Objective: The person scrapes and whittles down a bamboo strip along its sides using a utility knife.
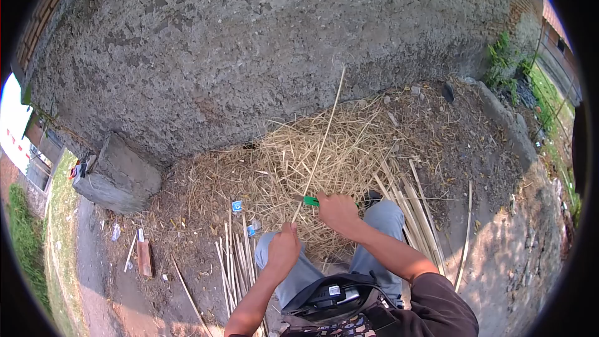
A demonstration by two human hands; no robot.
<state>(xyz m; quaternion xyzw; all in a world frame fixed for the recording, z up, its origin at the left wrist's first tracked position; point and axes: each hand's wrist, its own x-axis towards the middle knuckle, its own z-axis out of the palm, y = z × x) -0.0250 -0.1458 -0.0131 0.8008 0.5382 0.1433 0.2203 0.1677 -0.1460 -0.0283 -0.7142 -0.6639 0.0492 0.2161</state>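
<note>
My left hand is closed round the near end of a long, thin bamboo strip. From there the strip slants up and away over the straw-like shavings toward the wall. In my right hand is a green-handled knife, gripped with its short dark blade pointing left. The blade lies at the strip, just beyond my left hand; whether it cuts into it I cannot tell. Both hands are above my knees, close to each other.
A pile of pale shavings covers the ground before a rough wall. Split strips lie left and right of my legs. A concrete block stands at left, with a brown wooden piece nearer me.
</note>
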